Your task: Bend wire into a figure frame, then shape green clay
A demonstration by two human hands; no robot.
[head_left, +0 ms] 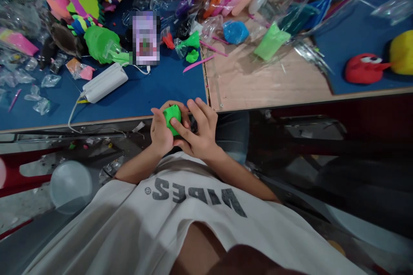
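A lump of bright green modelling clay (171,116) rests in my left hand (161,135), whose fingers curl round its far side. My right hand (201,133) reaches in from the right. One of its digits presses on the clay's surface, and its other fingers stretch out past it. Both hands are held just off the table's front edge, above my lap. On the table ahead lie a small piece of green clay (192,56) and a green clay bit in clear wrap (193,41).
A white power bank (106,82) with a cable lies left, below a blurred phone (146,38). Pink sticks (198,63), wrapped blue clay (236,32) and a green packet (271,42) lie ahead. A red clay figure (364,68) sits right. A large green clay piece (100,44) lies back left.
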